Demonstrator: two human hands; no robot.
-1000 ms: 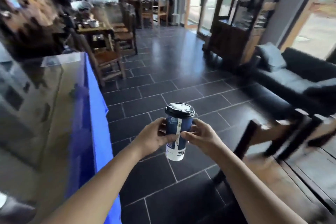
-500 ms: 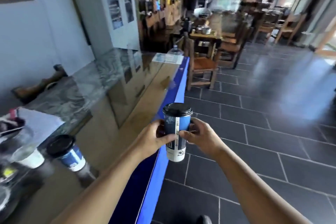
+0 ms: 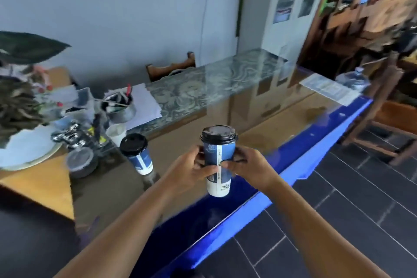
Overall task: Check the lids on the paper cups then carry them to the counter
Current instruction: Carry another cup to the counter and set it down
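While one black-lidded blue paper cup stands on the glossy brown counter, both hands, left hand and right hand, clasp the second cup, undelivered.

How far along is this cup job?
One lidded cup already stands on the counter. The second cup, its lid on, is held by the left hand and right hand above the counter's blue edge. Left: setting it down.

Both forearms are bare right up to the frame's lower edge, with no sleeve showing, and the left hand and right hand wear nothing.
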